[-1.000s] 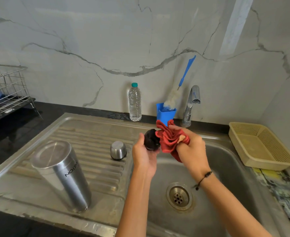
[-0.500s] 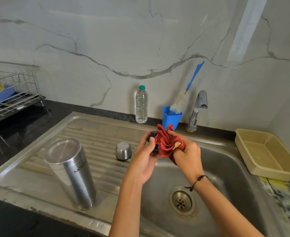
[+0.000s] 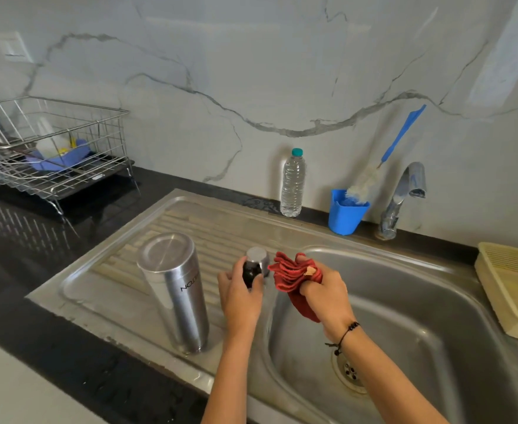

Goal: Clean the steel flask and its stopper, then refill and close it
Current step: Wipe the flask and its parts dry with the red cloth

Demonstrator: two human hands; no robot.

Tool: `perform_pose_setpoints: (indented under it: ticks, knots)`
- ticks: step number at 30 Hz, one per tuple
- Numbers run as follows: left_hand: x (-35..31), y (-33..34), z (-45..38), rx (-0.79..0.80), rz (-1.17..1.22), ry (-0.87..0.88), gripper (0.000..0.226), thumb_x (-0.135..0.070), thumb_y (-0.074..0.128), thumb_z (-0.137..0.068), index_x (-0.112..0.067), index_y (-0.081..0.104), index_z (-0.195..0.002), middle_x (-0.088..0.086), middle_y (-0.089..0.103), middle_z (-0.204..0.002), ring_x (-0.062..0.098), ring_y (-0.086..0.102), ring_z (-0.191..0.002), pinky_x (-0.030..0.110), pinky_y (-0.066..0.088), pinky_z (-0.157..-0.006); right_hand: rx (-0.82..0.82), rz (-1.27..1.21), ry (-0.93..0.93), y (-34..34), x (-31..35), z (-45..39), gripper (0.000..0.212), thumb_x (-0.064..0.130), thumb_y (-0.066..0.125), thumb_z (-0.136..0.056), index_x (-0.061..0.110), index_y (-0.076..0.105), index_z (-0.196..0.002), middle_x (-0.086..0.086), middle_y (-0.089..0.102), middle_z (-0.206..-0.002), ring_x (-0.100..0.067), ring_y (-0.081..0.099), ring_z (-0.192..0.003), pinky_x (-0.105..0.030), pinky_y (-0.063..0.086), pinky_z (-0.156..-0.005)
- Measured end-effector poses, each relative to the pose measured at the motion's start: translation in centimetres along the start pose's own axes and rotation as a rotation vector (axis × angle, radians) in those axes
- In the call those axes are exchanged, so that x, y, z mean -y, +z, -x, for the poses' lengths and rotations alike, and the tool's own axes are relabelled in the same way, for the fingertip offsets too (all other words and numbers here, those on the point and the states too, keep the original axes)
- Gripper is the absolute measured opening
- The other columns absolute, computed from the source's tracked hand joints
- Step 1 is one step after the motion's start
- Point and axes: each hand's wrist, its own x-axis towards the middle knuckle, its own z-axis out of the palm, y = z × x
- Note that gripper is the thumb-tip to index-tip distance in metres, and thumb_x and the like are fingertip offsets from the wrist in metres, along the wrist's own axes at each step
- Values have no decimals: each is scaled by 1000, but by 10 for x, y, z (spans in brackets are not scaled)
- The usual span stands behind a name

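Note:
The steel flask stands upside down on the ribbed drainboard, left of my hands. My left hand grips the black stopper low over the drainboard, just in front of the small steel cap. My right hand holds a bunched red cloth right beside the stopper, at the edge of the sink basin. Whether the stopper touches the drainboard cannot be told.
A water bottle, a blue cup with a bottle brush and the tap line the back wall. A beige basket lies at the right. A wire dish rack stands at the left on the black counter.
My left hand has carried the stopper leftward and down towards the drainboard beside the steel cap. The cloth has come off the stopper and my right hand follows alongside.

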Motion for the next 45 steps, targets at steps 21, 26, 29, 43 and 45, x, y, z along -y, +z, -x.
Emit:
perform_pose_setpoints:
  ticks: [21, 26, 29, 43, 45]
  knots:
    - [21, 10, 1, -49, -203, 36, 47, 4, 69, -76, 2, 51, -119, 22, 47, -121, 40, 53, -105, 46, 46, -85, 96, 94, -18, -12, 8, 0, 31, -2, 46, -88, 25, 57, -96, 5, 61, -85, -9, 54, -82, -17, 39, -69]
    - [22, 11, 0, -82, -259, -27, 55, 3, 72, -71, 8, 47, -120, 30, 46, -121, 48, 48, -106, 53, 43, -87, 89, 92, 1, -10, 6, 2, 30, -4, 46, -87, 15, 61, -105, 5, 60, -83, -9, 53, -82, -19, 38, -74]
    - [24, 12, 1, -85, -271, -18, 58, 6, 71, -69, 9, 47, -122, 32, 48, -119, 49, 48, -104, 54, 43, -84, 81, 97, -1, -9, 5, 2, 30, -3, 46, -87, 13, 61, -107, 5, 60, -83, -11, 53, -84, -22, 39, -77]
    - [-32, 18, -20, -41, -398, 202, 52, -11, 69, -79, -1, 49, -126, 22, 49, -123, 39, 46, -113, 42, 37, -95, 32, 73, -46, -15, 7, -2, 34, -1, 47, -88, 18, 60, -112, 8, 61, -83, -4, 53, -79, -6, 39, -60]
    - [-40, 27, -32, 66, -539, 187, 50, -18, 64, -84, -5, 45, -129, 19, 46, -127, 35, 44, -116, 38, 35, -97, 13, 77, -37, -19, 10, -4, 38, -1, 47, -88, 18, 58, -119, 5, 61, -87, -9, 53, -87, -14, 39, -69]
